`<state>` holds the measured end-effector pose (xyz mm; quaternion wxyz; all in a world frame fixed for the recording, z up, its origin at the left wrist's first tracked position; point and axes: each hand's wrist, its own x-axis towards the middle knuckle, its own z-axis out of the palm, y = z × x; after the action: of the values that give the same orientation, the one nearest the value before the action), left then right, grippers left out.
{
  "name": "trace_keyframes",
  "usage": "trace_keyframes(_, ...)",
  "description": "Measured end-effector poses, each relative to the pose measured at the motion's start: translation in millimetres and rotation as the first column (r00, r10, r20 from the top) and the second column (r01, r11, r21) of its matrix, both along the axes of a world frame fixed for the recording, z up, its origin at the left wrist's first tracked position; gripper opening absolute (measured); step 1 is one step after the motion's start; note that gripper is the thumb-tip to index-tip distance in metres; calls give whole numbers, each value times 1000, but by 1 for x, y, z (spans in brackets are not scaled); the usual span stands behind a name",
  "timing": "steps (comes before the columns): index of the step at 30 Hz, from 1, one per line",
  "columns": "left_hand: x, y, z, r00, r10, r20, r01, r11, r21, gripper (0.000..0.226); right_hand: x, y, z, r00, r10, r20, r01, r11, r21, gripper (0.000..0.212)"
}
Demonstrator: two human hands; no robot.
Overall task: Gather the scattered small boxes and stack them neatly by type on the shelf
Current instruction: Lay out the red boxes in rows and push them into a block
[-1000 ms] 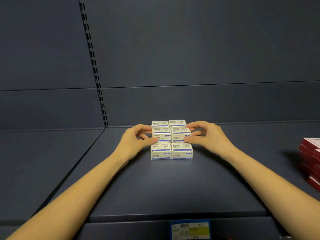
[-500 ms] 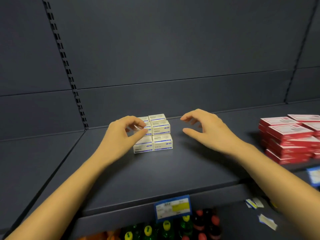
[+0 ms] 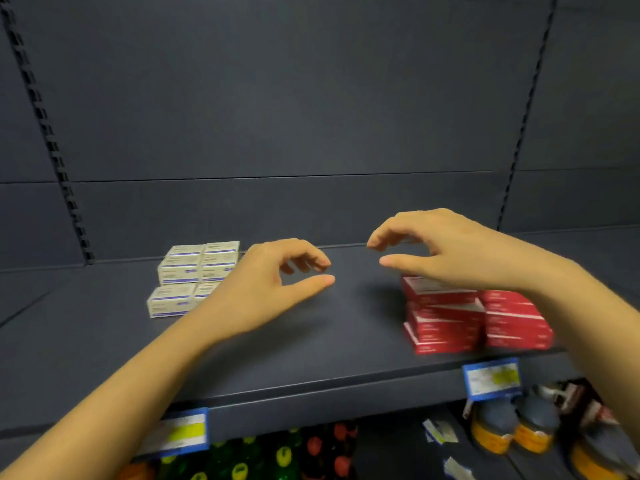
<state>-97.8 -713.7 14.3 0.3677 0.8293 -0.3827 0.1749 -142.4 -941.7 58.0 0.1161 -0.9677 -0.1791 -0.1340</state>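
1. White blue-striped boxes [image 3: 180,271] sit left of centre on the shelf [image 3: 311,344] in a stepped block, two wide. Red boxes [image 3: 446,320] stand at the right in two side-by-side stacks near the front edge, layers slightly skewed.
2. Handling, judged: small cardboard cartons, likely light, stiff, matte, not slippery. Best pinched across opposite side faces; a nudge could shear a stack.
3. Left hand [image 3: 266,289]: over bare shelf between the groups, fingers loosely curled, thumb out, holding nothing.
4. Right hand [image 3: 446,251]: above the red stacks, fingers arched claw-like, thumb apart, empty. Contact with the top box cannot be told.
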Motion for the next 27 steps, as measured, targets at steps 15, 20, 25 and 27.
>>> trace_keyframes(15,15,-120,2,945,15,-327,12,997,82,29,5,-174,-6,965,94,-246,-61,988,142,42)
trace_keyframes(20,26,-125,15,912,-28,-409,115,975,189,29,11,-187,-14,929,208,-307,-120,953,279,43)
trace_keyframes(25,36,-128,24,872,-48,-488,187,952,241,26,21,-191,-16,913,245,-328,-136,937,323,41)
trace_keyframes(27,39,-130,27,869,-53,-493,205,943,261,26,22,-192,-17,912,251,-325,-135,931,338,41)
